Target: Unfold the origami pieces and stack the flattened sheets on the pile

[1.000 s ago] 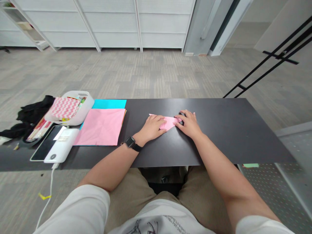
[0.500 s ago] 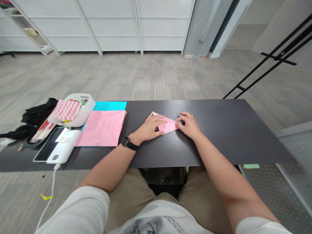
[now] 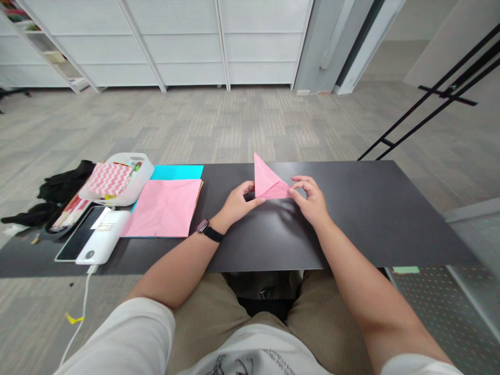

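Note:
Between my hands a folded pink sheet of paper (image 3: 269, 182) is held up off the dark table, its tall pointed corner toward the far edge. My left hand (image 3: 240, 203) pinches the lower left corner, thumb in front and the other fingers partly hidden behind the paper. On the other side my right hand (image 3: 312, 200) grips the right tip between thumb and fingertips. A crease line runs across the lower part of the paper. My left wrist wears a black watch (image 3: 210, 230).
Left of my hands lies a stack of coloured paper (image 3: 164, 208), pink on top, over a blue sheet (image 3: 178, 172). Farther left are a white basket (image 3: 142, 179), a phone (image 3: 80, 237), a white power bank (image 3: 103, 237) with a cable, and black cloth (image 3: 66, 182).
The pink paper, flat on the table under my hands before, is now lifted and turned with its point upward. My left hand went from pressing with spread fingers to pinching a corner.

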Demonstrator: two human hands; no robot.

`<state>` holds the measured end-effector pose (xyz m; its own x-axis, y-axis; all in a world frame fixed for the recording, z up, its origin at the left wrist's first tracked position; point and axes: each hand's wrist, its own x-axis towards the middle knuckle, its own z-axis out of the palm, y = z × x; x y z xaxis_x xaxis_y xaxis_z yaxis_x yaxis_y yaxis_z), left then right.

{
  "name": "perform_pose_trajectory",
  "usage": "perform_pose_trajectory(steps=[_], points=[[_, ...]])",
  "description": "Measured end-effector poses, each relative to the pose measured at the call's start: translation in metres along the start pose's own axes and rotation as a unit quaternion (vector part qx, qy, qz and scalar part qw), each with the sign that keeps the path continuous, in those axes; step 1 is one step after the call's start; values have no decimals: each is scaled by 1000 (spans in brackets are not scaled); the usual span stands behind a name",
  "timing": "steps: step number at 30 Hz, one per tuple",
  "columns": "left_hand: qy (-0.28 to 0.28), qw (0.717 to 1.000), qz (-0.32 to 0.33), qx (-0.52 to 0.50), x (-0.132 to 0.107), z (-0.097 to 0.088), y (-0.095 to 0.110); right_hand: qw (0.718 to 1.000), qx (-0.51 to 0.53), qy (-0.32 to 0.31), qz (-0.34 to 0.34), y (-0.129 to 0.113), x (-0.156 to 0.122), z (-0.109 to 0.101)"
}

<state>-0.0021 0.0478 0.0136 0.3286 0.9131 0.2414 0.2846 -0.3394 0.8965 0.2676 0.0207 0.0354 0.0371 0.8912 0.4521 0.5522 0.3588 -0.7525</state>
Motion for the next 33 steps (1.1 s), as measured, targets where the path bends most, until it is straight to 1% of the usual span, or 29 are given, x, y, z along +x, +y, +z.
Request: perform_pose_trajectory(steps=[2,3,5,9,12,17,24,30,33], points=[[-14,1000,-4,4,1,0,0,1000,3,-5,-6,-2,-1,0],[-9,1000,-4,8,1,-1,1,1000,-1,-10,-9,-2,-1,0],[18,1000,6,22,1,-2,2,1000,-18,-16,-15,-4,-1,0],[77,992,54,83,-1,-8,12,999,-23,-7,-47,-6,-2,-2],[93,985,88,116,-3,-11,21,998,-27,-6,-59,-7,-3,-3],[85,981,119,127,-4,-11,24,996,-50,-25,-63,-8,-4,-4],[68,980,104,157,-4,-11,23,996,-52,-30,-64,-8,-4,-6],[64,978,113,165,-4,-9,23,994,-31,-24,-101,-9,-5,-6],[59,978,120,162,-4,-9,21,994,-39,-31,-100,-10,-6,-6]])
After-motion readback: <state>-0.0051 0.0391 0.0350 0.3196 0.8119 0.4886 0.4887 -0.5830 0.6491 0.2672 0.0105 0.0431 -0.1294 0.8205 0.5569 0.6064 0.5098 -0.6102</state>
